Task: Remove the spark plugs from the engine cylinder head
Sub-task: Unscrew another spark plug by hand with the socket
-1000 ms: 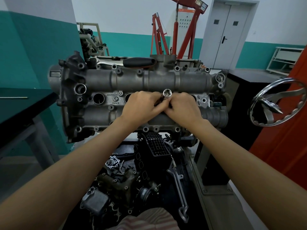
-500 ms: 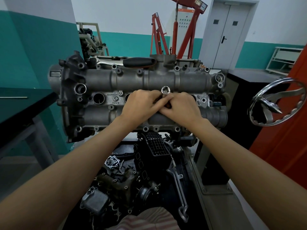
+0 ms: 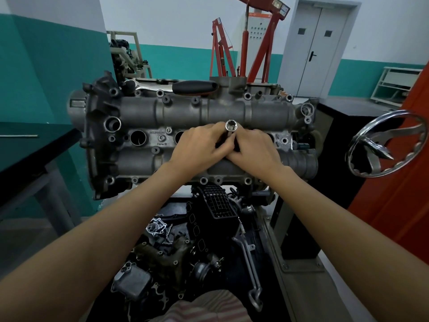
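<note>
Over the last second the spark plug socket (image 3: 231, 125) between our hands has crept a little up and to the left, its open hexagonal end sitting a touch higher against the cam cover than it did; our hands have shifted with it but kept the same close, fingers-together hold. We judge this to mean the socket is being turned or eased out of a plug well by hand, so a plug is probably loose and close to coming out, though the plug itself is hidden.

Our left hand (image 3: 201, 147) curls its fingers round the socket's shaft from the left, and our right hand (image 3: 255, 151) pinches the same shaft from the right, the fingertips of both meeting just below the socket's mouth. Both forearms reach straight forward, wrists low over the lower edge of the cylinder head (image 3: 181, 112).

The socket stands over one of the middle wells; two open wells (image 3: 138, 137) show to the left. A ratchet handle (image 3: 195, 86) lies on top of the engine, well apart from our hands
</note>
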Available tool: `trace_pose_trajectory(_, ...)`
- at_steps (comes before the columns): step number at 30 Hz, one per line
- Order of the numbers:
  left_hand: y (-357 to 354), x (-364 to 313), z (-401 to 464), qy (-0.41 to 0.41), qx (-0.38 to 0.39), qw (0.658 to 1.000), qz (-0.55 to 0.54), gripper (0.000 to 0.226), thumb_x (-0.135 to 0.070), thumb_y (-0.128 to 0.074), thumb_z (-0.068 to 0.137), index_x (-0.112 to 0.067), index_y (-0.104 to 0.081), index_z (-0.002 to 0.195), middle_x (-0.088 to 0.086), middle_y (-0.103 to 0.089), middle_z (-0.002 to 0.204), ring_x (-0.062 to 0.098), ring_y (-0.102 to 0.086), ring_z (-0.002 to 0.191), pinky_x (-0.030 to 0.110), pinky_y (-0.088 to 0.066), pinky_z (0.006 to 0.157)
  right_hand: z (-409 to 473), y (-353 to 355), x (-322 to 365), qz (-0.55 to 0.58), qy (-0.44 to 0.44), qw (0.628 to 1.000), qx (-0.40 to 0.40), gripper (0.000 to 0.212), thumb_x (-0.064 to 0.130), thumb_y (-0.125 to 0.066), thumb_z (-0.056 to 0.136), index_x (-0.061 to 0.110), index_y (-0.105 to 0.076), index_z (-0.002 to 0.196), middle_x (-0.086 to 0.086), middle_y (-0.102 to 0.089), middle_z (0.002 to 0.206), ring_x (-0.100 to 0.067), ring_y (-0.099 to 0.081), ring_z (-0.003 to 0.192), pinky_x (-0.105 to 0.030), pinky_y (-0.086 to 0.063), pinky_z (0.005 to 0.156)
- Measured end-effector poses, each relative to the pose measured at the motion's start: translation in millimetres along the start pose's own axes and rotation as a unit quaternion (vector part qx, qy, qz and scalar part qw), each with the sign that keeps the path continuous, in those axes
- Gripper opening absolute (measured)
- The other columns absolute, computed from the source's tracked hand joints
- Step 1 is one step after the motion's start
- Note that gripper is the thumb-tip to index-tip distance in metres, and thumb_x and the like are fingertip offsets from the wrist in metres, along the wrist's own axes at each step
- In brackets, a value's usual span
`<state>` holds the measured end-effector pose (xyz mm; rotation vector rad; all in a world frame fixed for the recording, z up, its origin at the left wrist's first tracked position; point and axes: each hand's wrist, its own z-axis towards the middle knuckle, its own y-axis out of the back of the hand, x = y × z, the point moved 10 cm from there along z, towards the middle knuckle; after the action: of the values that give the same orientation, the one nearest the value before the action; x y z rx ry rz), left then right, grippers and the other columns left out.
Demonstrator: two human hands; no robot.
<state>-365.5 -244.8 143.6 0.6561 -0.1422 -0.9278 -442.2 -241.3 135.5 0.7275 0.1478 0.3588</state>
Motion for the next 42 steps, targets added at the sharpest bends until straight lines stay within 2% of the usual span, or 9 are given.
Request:
trace_pose_trajectory(5,-0.3,6.9,0.8,0.014,0.007,1.000,-0.003,0.056,-0.050,-0.046,0.087,-0.002,-0.062,0.063,0.010,-0.055,0.050,0.026,-0.052,0.050,0.035,-0.036,0.049,0.3,1.8,0.2,-0.003,-0.004,1.000,-0.004,0.027,0.028,-0.060,0.083,0.004,-0.066,0.072,-0.015,-0.065,0.065,-0.033,-0.059,0.064,-0.027,-0.026,0.060)
trace_pose_trajectory(10,1.1,-0.9,0.1,-0.005,0.003,1.000,-0.019,0.051,-0.050,-0.034,0.083,-0.002,-0.053,0.081,0.003,-0.055,0.064,0.027,-0.053,0.059,0.037,-0.041,0.052,-1.2,2.6,4.6,-0.017,0.022,1.000,-0.004,0.025,0.027,-0.053,0.085,0.004,-0.059,0.078,-0.013,-0.064,0.069,-0.034,-0.058,0.063,-0.027,-0.022,0.058)
trace_pose_trajectory(15,3.4,-3.5,0.2,-0.010,-0.010,1.000,-0.027,0.029,-0.037,-0.044,0.088,-0.012,-0.053,0.076,-0.001,-0.051,0.069,0.027,-0.054,0.060,0.031,-0.038,0.051,0.4,0.1,-0.6,0.025,0.002,1.000,0.000,0.035,0.037,-0.050,0.086,0.006,-0.053,0.100,-0.007,-0.066,0.076,-0.026,-0.059,0.068,-0.025,-0.022,0.059)
trace_pose_trajectory(19,2.7,0.8,1.0,-0.014,-0.006,0.999,-0.037,0.041,-0.038,-0.055,0.088,-0.015,-0.046,0.055,-0.001,-0.050,0.050,0.019,-0.047,0.048,0.028,-0.033,0.046,0.9,6.7,2.2,0.020,0.004,1.000,-0.023,0.025,0.031,-0.060,0.080,0.008,-0.067,0.075,-0.012,-0.065,0.062,-0.031,-0.060,0.060,-0.025,-0.028,0.059)
trace_pose_trajectory(23,-0.5,1.4,1.4,-0.006,0.004,1.000,-0.022,0.051,-0.053,-0.040,0.084,-0.007,-0.046,0.064,0.001,-0.049,0.056,0.021,-0.047,0.052,0.034,-0.037,0.047,-2.6,21.8,14.2,0.009,0.027,0.997,-0.070,0.016,0.015,-0.068,0.064,0.007,-0.057,0.054,-0.007,-0.055,0.044,-0.027,-0.051,0.038,-0.023,-0.026,0.052)
trace_pose_trajectory(28,-0.1,-1.5,0.6,-0.012,-0.003,1.000,-0.016,0.044,-0.047,-0.033,0.084,-0.009,-0.055,0.088,0.005,-0.057,0.079,0.027,-0.056,0.066,0.035,-0.044,0.055,-1.0,3.0,1.6,-0.011,-0.001,1.000,-0.002,0.021,0.029,-0.055,0.084,0.008,-0.056,0.082,-0.005,-0.063,0.068,-0.026,-0.056,0.059,-0.025,-0.021,0.057)
trace_pose_trajectory(31,-2.3,1.4,1.3,-0.001,0.003,1.000,-0.009,0.050,-0.050,-0.033,0.086,-0.007,-0.059,0.083,0.005,-0.058,0.074,0.024,-0.056,0.063,0.035,-0.042,0.053,0.0,-0.1,-1.8,0.004,-0.016,1.000,0.001,0.030,0.038,-0.048,0.087,0.009,-0.054,0.090,-0.002,-0.065,0.077,-0.023,-0.058,0.067,-0.025,-0.021,0.059)
trace_pose_trajectory(36,-3.1,5.9,1.8,-0.004,0.002,1.000,0.002,0.056,-0.052,-0.045,0.087,-0.003,-0.060,0.063,0.007,-0.057,0.054,0.024,-0.052,0.052,0.032,-0.032,0.048,0.5,2.6,-2.6,0.005,-0.020,1.000,-0.005,0.025,0.030,-0.055,0.086,0.009,-0.068,0.081,-0.012,-0.068,0.075,-0.032,-0.060,0.073,-0.027,-0.024,0.063)
trace_pose_trajectory(42,-0.4,-2.4,0.2,-0.015,-0.004,1.000,-0.006,0.041,-0.046,-0.039,0.085,-0.007,-0.051,0.079,-0.003,-0.052,0.067,0.023,-0.052,0.057,0.033,-0.041,0.048,-1.1,2.3,1.6,0.001,-0.010,1.000,0.004,0.020,0.025,-0.054,0.086,0.007,-0.061,0.086,-0.008,-0.066,0.079,-0.030,-0.058,0.071,-0.025,-0.020,0.062)
